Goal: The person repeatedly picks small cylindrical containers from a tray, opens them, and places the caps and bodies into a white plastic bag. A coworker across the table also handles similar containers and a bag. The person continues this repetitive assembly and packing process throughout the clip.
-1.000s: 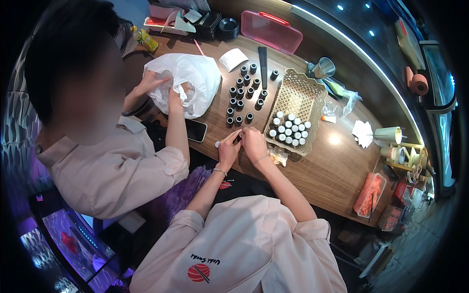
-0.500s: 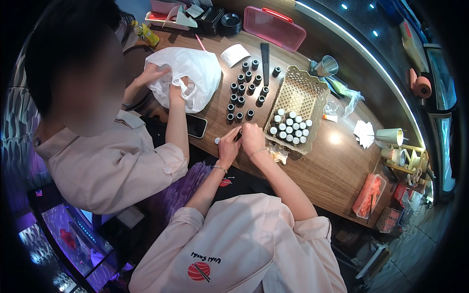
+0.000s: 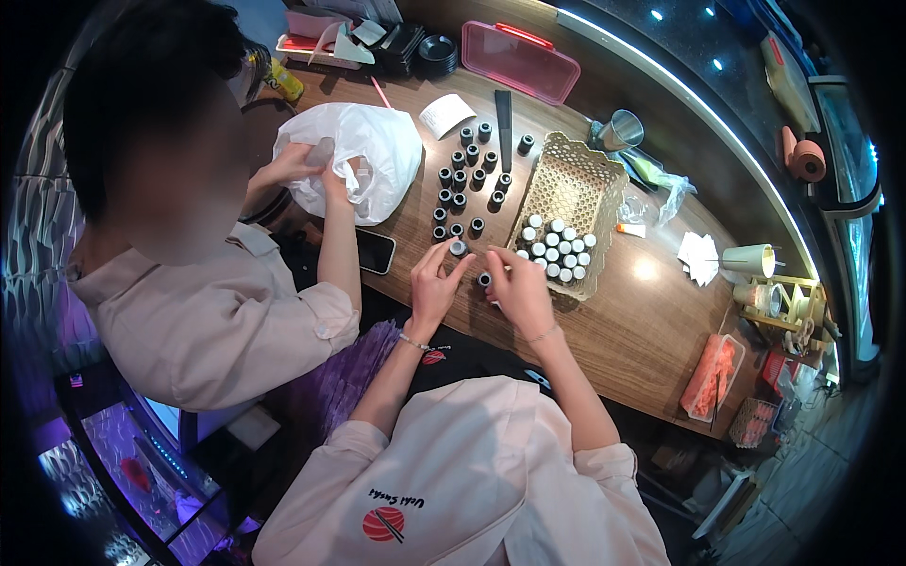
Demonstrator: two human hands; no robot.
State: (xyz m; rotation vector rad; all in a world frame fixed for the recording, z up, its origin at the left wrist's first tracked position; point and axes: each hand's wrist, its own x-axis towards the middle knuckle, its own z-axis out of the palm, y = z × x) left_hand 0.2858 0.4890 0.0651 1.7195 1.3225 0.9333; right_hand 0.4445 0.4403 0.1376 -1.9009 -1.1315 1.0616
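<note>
The wood-brown table (image 3: 604, 330) carries the whole layout. One co-worker (image 3: 226, 321) is at your left, with both arms at the one white plastic bag (image 3: 392, 141); leave that corner to them. One gold lattice basket (image 3: 573, 174) rests ahead and to the right. Of your two hands, the left hand (image 3: 434, 288) is relaxed, thumb and fingers parted in a loose C about a pale-topped bottle (image 3: 459, 248); whether a fingertip touches it cannot be told. The right hand (image 3: 521, 288) is bent with its fingertips drawn together; whether they pinch anything small cannot be told. Just beside it stands a dark-rimmed bottle (image 3: 484, 279).

For good handling, steady each bottle low on its body with your left fingertips, work its top squarely with your right, and lift your fingers straight away, since the close-set neighbours would probably topple at a nudge. Counted by kind: one pale-topped bottle at your left fingers, one dark-rimmed bottle by your right, seventeen dark-topped bottles (image 3: 460, 178) upright beyond your hands, and about eighteen white-capped bottles (image 3: 564, 247) clustered in the basket's near end.
</note>
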